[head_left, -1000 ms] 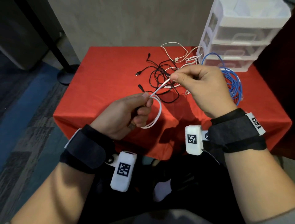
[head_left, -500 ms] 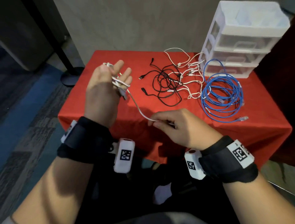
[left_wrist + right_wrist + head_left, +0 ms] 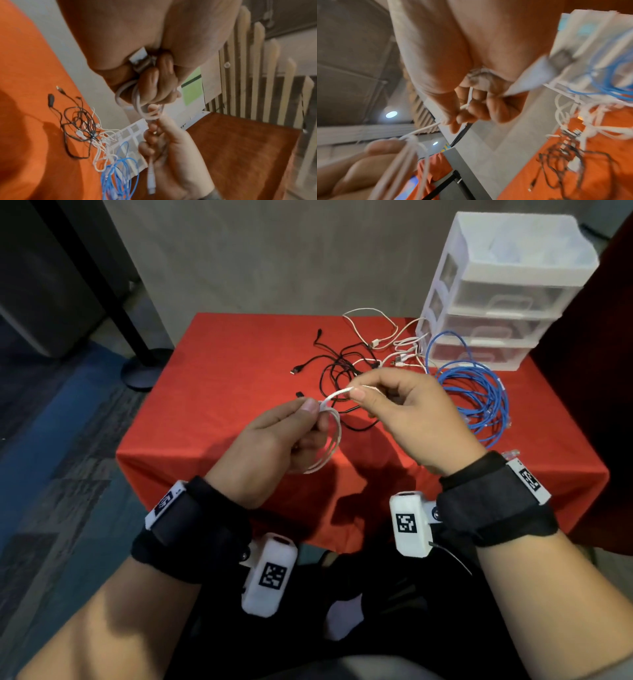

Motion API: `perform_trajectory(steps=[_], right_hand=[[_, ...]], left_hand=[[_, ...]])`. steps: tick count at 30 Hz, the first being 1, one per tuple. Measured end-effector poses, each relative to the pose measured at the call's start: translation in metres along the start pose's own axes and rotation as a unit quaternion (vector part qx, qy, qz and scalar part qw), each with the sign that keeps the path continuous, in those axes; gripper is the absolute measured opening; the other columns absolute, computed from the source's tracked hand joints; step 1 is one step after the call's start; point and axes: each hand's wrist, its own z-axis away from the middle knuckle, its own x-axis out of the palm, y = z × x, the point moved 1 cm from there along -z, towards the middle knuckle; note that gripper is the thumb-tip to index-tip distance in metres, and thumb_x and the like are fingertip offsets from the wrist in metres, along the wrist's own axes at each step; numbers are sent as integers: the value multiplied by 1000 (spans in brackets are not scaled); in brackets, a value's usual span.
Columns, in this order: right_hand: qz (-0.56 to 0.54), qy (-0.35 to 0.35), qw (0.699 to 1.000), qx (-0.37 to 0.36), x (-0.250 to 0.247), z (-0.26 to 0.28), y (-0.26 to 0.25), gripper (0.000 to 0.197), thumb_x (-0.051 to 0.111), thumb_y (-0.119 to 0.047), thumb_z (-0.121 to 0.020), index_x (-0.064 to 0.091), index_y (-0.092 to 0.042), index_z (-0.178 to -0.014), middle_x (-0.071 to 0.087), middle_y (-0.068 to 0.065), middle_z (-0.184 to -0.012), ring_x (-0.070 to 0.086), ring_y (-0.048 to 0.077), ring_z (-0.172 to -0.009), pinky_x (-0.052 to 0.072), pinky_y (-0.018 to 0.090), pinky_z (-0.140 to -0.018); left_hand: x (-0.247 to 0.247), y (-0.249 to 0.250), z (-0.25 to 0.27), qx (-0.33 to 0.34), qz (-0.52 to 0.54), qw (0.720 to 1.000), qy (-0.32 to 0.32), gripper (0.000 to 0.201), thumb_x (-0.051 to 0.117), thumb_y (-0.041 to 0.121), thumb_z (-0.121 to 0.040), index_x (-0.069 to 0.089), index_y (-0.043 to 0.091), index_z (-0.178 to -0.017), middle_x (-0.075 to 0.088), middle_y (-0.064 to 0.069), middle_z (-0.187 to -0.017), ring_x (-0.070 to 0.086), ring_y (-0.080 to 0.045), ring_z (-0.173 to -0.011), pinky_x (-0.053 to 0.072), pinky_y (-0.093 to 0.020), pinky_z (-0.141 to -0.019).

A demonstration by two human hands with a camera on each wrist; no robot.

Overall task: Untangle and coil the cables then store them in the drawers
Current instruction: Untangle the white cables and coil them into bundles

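My left hand holds a small coil of white cable above the near part of the red table, thumb and fingers pinching the loops together. My right hand pinches the free end of the same cable just right of the coil. In the left wrist view the white loops wrap round my curled left fingers, and the plug end hangs past my right palm. The right wrist view shows the cable pinched between my right fingers. A stack of white plastic drawers stands at the back right, all shut.
A tangle of black cables lies mid-table. More white cables trail behind it toward the drawers. A coiled blue cable lies in front of the drawers at the right. A black stand base sits on the floor left of the table.
My left hand has come down from its raised position to the table's near middle. My right hand has risen from the front edge to meet it, bringing the cable's end to the coil.
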Motion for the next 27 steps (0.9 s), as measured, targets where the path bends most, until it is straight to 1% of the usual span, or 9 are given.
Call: perform_trajectory(steps=[2,6,9,12,14,17,20,23,27], right_hand=[[-22,-20,999,34,-1,4,15,14,62,-12,-101,76,-12,-99,63,-9,-70,53,2,-68,43,17,-66],[-4,-90,992,83,-1,18,34,14,64,-9,-99,76,-4,-102,70,-12,-76,57,-7,-66,39,7,-67],[32,-97,988,116,5,23,43,10,70,-13,-96,79,-9,-98,66,-15,-66,53,-1,-59,39,18,-66],[-50,-66,983,163,19,25,41,11,68,-9,-96,74,0,-97,62,10,-65,52,20,-58,39,29,-57],[-190,-18,959,210,27,24,33,17,65,-7,-97,68,8,-104,65,14,-76,62,19,-60,48,26,-55],[-344,-10,905,249,32,19,22,13,60,-11,-99,68,-1,-104,68,11,-83,68,17,-68,56,28,-67],[-392,-21,880,266,32,16,16,12,57,-13,-101,69,-10,-98,70,5,-81,68,13,-66,59,24,-63],[-412,-18,866,282,32,17,15,13,56,-14,-102,68,-11,-98,68,0,-73,65,8,-57,56,20,-54],[-426,-17,856,291,33,19,16,12,57,-16,-101,69,-12,-98,67,-2,-71,62,7,-57,53,18,-53]], left_hand=[[-6,2,1,0,70,998,7,28,38,30,-106,49,16,-83,31,5,-66,19,-4,-47,20,-15,-40],[-18,2,2,-18,203,979,4,30,30,34,-107,45,19,-86,30,9,-65,22,0,-43,13,-18,-43],[-17,-7,2,-32,236,971,-1,30,31,35,-107,45,18,-87,30,9,-66,25,2,-43,15,-16,-42],[-8,-13,3,-46,281,958,-29,29,32,34,-107,45,18,-88,30,8,-67,22,1,-44,19,-14,-41],[-1,-16,3,-52,299,952,-42,28,33,34,-106,45,17,-88,32,7,-69,29,1,-44,24,-11,-42],[4,-22,0,-41,279,959,-26,28,36,34,-106,47,17,-86,37,5,-71,39,-2,-52,36,-12,-45],[4,-24,-2,-36,264,964,-5,29,37,34,-106,48,16,-86,37,4,-73,39,-3,-53,38,-13,-45],[2,-21,-3,-40,270,962,10,28,38,34,-105,46,17,-84,34,3,-71,39,-3,-50,36,-14,-43],[-1,-27,-4,-26,234,971,40,29,39,33,-106,49,16,-84,37,4,-69,41,-6,-53,41,-17,-48]])
